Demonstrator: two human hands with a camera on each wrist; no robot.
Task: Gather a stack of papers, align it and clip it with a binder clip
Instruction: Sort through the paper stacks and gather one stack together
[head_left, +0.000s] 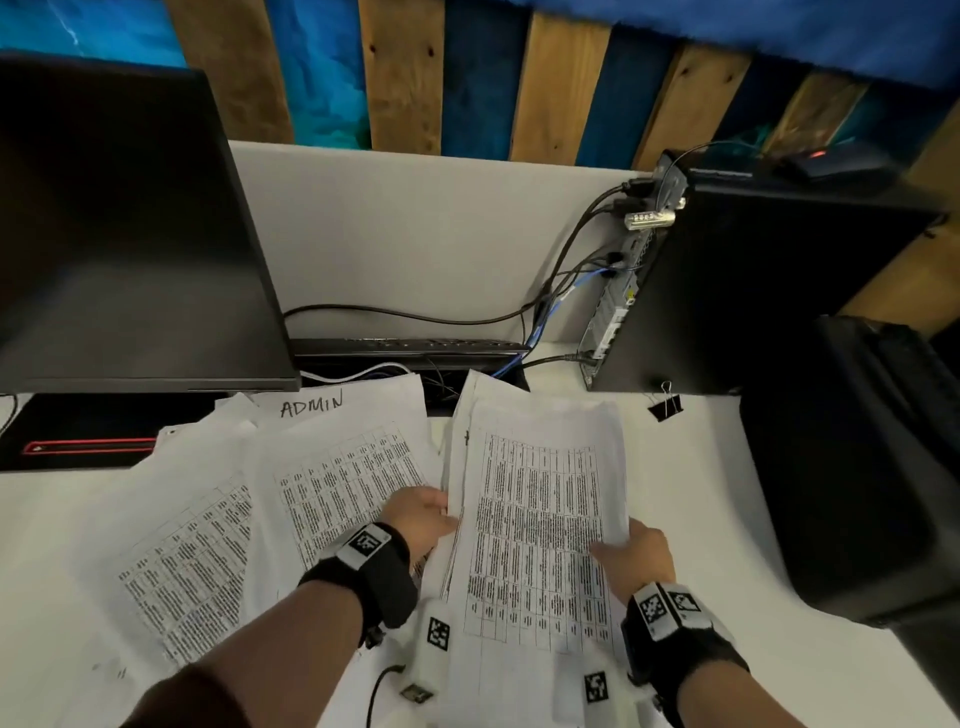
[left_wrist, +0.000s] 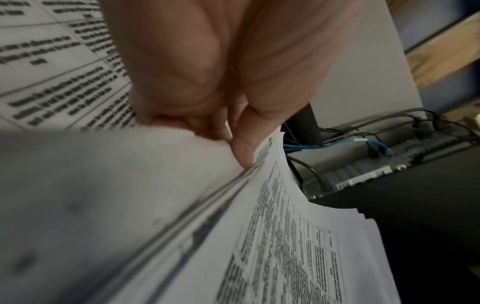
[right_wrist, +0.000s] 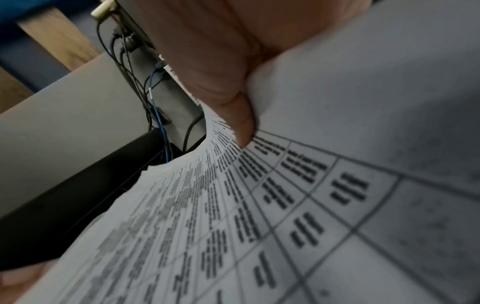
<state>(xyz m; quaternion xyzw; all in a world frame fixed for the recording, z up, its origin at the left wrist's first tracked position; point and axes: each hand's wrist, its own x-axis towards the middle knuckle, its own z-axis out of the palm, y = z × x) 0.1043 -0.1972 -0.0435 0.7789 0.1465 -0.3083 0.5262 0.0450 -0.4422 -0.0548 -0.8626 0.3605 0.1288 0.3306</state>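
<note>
A stack of printed sheets with tables (head_left: 535, 519) is held above the white desk between both hands. My left hand (head_left: 423, 514) grips its left edge, thumb on top and fingers tucked under (left_wrist: 241, 152). My right hand (head_left: 631, 556) pinches the right edge, thumb (right_wrist: 241, 123) pressed on the top sheet (right_wrist: 285, 205). The sheet edges (left_wrist: 207, 209) are fanned and uneven. More loose sheets (head_left: 337, 478) lie spread on the desk to the left, one marked ADMIN. A black binder clip (head_left: 666, 404) lies on the desk beyond the stack, at the right.
A dark monitor (head_left: 119, 234) stands at the back left, a black computer tower (head_left: 769, 280) with cables (head_left: 566, 291) at the back right. A black bag or chair (head_left: 857, 467) sits at the right edge. A power strip (head_left: 405, 348) lies behind the papers.
</note>
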